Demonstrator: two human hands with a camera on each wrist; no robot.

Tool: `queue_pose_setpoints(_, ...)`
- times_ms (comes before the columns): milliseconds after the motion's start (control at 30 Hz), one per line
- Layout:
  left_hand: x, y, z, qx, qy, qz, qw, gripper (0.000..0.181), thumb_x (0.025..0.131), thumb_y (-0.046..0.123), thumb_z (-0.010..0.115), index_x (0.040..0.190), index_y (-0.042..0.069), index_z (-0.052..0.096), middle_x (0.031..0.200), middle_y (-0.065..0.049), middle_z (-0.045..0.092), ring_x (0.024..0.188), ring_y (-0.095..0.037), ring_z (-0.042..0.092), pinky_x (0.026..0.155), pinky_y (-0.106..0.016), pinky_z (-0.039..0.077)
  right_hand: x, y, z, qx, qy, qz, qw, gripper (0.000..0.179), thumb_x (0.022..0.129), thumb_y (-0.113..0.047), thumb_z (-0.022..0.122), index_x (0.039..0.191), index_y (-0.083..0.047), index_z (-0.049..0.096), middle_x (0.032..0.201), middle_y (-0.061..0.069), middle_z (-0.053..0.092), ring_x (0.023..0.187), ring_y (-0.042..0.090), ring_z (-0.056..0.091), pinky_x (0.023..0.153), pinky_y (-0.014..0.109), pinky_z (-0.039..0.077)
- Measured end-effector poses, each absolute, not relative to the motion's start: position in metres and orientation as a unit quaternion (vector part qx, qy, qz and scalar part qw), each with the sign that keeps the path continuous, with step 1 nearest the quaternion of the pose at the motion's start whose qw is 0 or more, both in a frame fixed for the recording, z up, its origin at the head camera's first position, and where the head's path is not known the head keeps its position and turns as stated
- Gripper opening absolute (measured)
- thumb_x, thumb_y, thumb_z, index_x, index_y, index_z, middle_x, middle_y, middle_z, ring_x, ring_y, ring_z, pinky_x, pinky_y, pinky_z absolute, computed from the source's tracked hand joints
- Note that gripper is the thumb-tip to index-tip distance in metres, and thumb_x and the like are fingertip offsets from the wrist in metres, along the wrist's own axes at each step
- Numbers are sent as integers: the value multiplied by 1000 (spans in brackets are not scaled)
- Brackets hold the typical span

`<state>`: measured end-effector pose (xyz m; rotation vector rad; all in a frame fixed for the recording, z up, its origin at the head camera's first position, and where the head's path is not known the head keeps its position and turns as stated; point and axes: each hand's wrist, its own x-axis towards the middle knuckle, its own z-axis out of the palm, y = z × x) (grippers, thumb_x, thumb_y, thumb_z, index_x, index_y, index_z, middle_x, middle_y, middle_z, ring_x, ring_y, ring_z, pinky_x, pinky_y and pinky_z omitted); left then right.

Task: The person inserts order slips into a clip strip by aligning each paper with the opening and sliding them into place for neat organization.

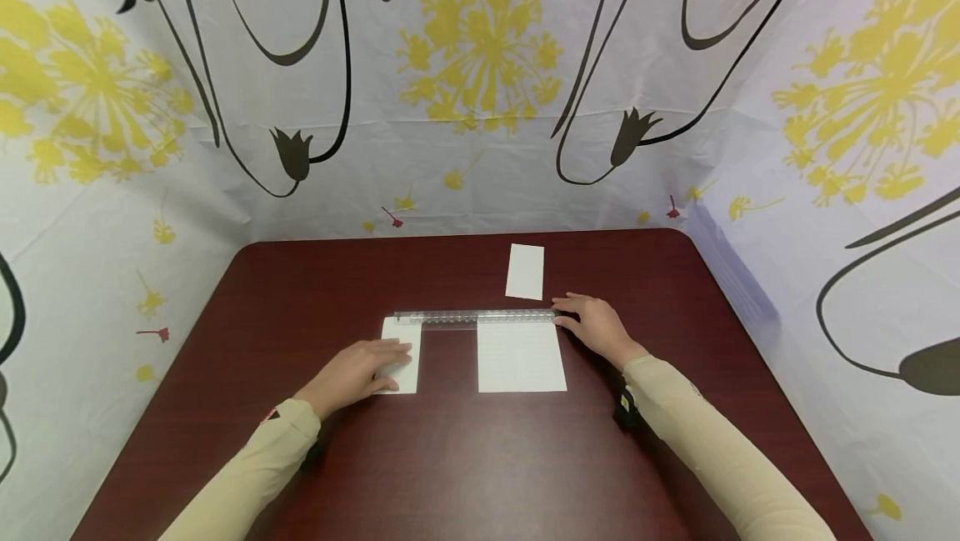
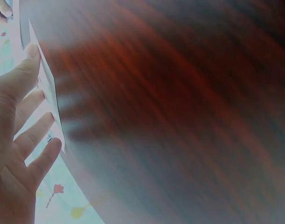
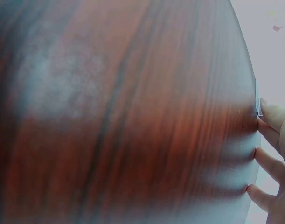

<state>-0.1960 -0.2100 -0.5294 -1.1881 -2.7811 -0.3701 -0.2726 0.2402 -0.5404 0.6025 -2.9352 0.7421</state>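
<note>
A narrow white paper (image 1: 407,366) lies on the table under the spread fingers of my left hand (image 1: 367,370). In the left wrist view those fingers and the thumb rest along the white paper (image 2: 50,88). A clear plastic ruler (image 1: 480,316) runs sideways across the top of this paper and of a wider, faintly lined white paper (image 1: 521,358). My right hand (image 1: 596,326) pinches the ruler's right end between thumb and index finger. The right wrist view shows the right hand (image 3: 275,149) with its other fingertips down on the tabletop.
A small white paper card (image 1: 525,272) lies beyond the ruler, near the back of the dark red wooden table (image 1: 517,466). White fabric (image 1: 465,174) with flower prints hangs around the table's back and sides.
</note>
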Motion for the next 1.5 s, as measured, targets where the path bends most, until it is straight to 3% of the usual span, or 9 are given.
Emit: queue_pose_setpoints(1500,-193,-196,-525,-378,-917,-124,28,48,87,35,73,129,13,67,142,-3,61,134,-25,55,106,-47,50,-273,240,-542,197,-950,239,35,40,94,-30,67,129,-11,67,136,7,65,138,30,51,107,53,48)
